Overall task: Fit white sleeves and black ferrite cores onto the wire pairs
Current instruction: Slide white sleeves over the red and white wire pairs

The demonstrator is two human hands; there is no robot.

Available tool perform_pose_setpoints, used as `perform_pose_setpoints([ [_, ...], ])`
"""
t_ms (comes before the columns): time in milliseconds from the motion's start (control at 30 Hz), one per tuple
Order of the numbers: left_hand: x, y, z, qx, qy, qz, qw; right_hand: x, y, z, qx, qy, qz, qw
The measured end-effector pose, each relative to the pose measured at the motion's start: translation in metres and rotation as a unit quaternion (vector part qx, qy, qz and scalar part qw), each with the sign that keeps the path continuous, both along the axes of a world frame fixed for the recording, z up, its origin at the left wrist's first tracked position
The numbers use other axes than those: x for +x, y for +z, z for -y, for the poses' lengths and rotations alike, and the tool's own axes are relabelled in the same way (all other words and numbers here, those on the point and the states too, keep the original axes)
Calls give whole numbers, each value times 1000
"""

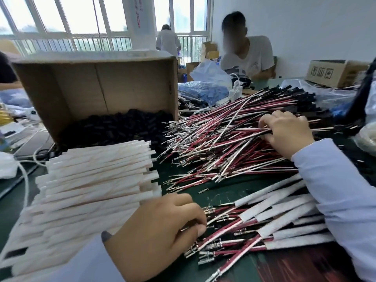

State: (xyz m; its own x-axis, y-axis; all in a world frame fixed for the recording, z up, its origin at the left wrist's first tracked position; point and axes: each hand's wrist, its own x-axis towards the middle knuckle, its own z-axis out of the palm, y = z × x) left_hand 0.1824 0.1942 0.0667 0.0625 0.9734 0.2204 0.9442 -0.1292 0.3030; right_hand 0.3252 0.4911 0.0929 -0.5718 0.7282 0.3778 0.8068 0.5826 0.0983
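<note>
1. Head view: the right hand (284,135) lay on the loose heap of wire pairs (219,143), right of centre on the green worktop (221,195). Its grip was clenched on a few wires, fingers over and thumb under.
2. The wires' long axis ran roughly left to right, rising toward the far right. The bare crimped terminals pointed left and the black ends lay far right.
3. The left hand (162,228) sat low at centre with its fingers curled. Its tips were at the terminal ends of the sleeved pairs (284,222), which fanned out on the near right. Whether that grip held one I couldn't tell.
4. The white sleeves (91,180) were stacked just left of the left hand, lying roughly parallel to the wires with their cut ends facing right. The left hand was clearly the nearer one. My guess is that a sleeve would go onto a pair terminal-first, with the wire pushed leftward.
5. The ferrite cores (114,127) were heaped in a cardboard box (81,88) tipped on its side. It stood behind the sleeves and just left of the wire heap, on the left hand's side.
6. Writing: a far carton (329,73) showed black handling symbols but no legible text. The white pillar (139,17) carried red lettering, too blurred to read. No brand could be read anywhere.
</note>
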Motion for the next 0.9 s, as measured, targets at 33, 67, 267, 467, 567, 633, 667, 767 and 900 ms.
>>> perform_pose_setpoints([
  [33,0,-1,1,2,-2,0,1000,2,1,1,19,-7,-7,1000],
  [67,0,-2,1,-2,-3,-3,1000,6,4,6,27,-11,-3,1000],
  [267,11,8,1,88,50,-35,994,46,28,77,20,98,-46,994],
  [467,21,18,-7,125,4,-43,991,88,37,157,-6,345,-77,935],
  [567,4,19,-2,76,-27,5,997,96,44,139,-7,279,-100,955],
  [633,-9,18,2,67,-15,66,995,89,42,118,8,207,-112,972],
  [667,-14,17,4,67,-4,91,994,79,39,111,30,171,-70,982],
  [767,-15,13,2,62,27,118,991,38,21,128,-5,194,35,980],
  [900,-17,12,2,2,22,183,983,-5,5,174,-252,430,4,867],
])
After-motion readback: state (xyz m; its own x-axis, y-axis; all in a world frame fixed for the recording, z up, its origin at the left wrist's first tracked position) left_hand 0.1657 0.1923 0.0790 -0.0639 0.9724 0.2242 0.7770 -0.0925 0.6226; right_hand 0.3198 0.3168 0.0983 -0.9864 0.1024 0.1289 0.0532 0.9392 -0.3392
